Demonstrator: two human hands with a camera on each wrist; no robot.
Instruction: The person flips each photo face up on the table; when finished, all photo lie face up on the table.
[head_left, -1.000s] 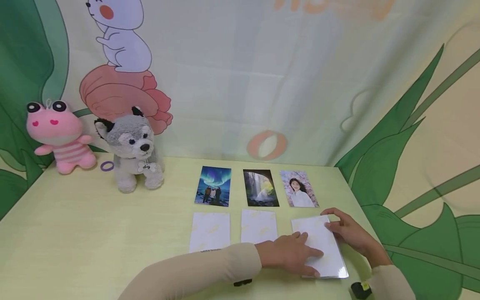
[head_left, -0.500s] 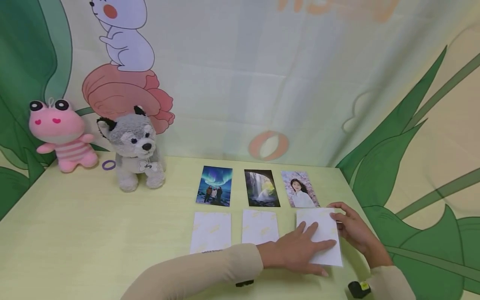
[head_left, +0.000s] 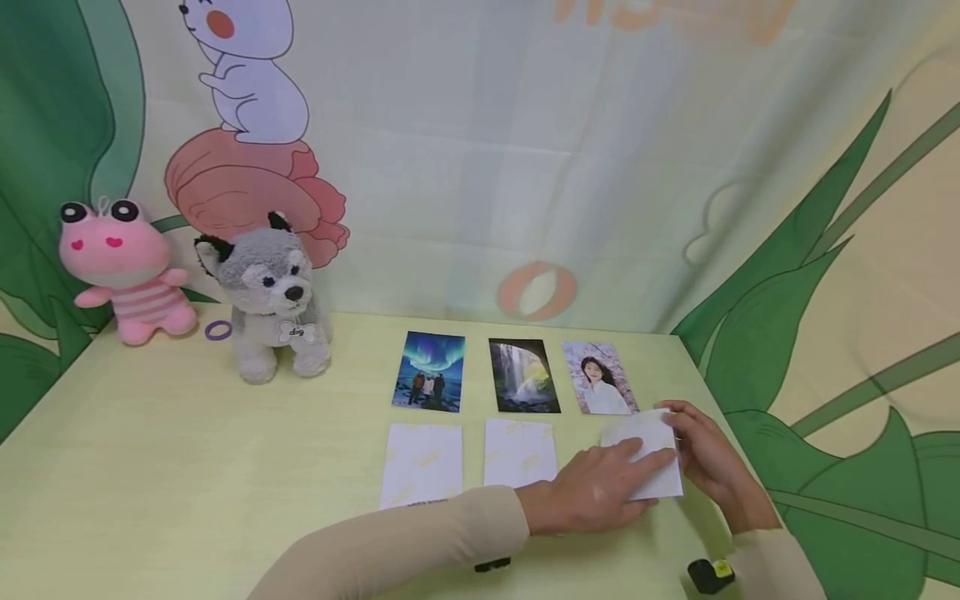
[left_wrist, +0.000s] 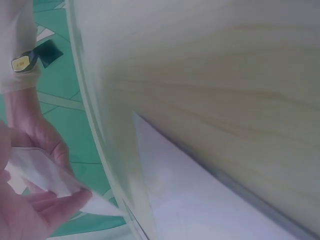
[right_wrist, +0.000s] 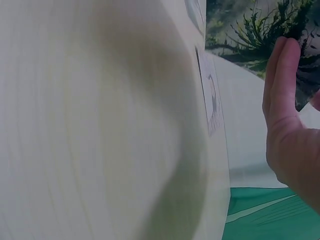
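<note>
A photo print [head_left: 652,479] is raised off the table with its white back up. Underneath, its picture side [right_wrist: 240,35] shows dark foliage in the right wrist view. My right hand [head_left: 705,454] pinches its upper right corner, thumb on the white back and fingers [right_wrist: 285,75] against the picture. The left hand [head_left: 600,483] lays straight fingers [left_wrist: 70,205] across the white back; its thumb sits by the lower edge, and whether it goes under is unclear. Two white-backed cards [head_left: 423,458], one a middle card [head_left: 519,450], lie left of the hands, partly covered by the left arm.
Behind lie an aurora photo [head_left: 429,371], a waterfall photo [head_left: 525,375] and a portrait photo [head_left: 598,377]. A plush husky [head_left: 262,292], a pink plush frog [head_left: 123,267] and a purple ring [head_left: 218,330] are at the table's [head_left: 187,458] back left. A printed curtain [head_left: 450,167] hangs behind.
The photo print has come up and away from me, its near edge lifting. My left hand has followed upward, its spread fingers now closer together. The right hand keeps its corner pinch.
</note>
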